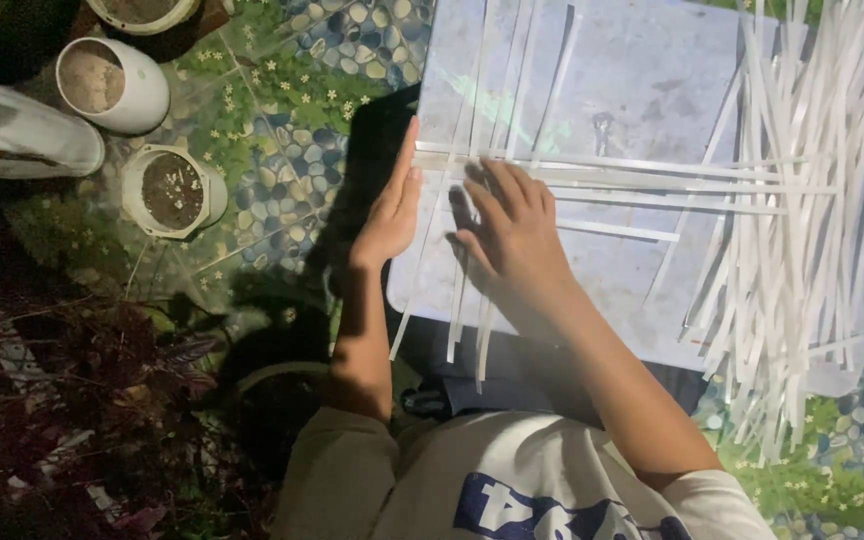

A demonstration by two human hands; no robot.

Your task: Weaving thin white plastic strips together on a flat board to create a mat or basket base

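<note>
Both hands are pressing flat, fingers open: left hand (389, 205) edging the grey board (642, 80), right hand (512, 225) nearer the crossed white paper strips (592, 165), whose long axes are running sideways to its right.

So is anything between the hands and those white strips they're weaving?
No. The left hand rests its edge on the board beside the crossed white strips, and the right hand presses flat right on them. Nothing sits between.
</note>
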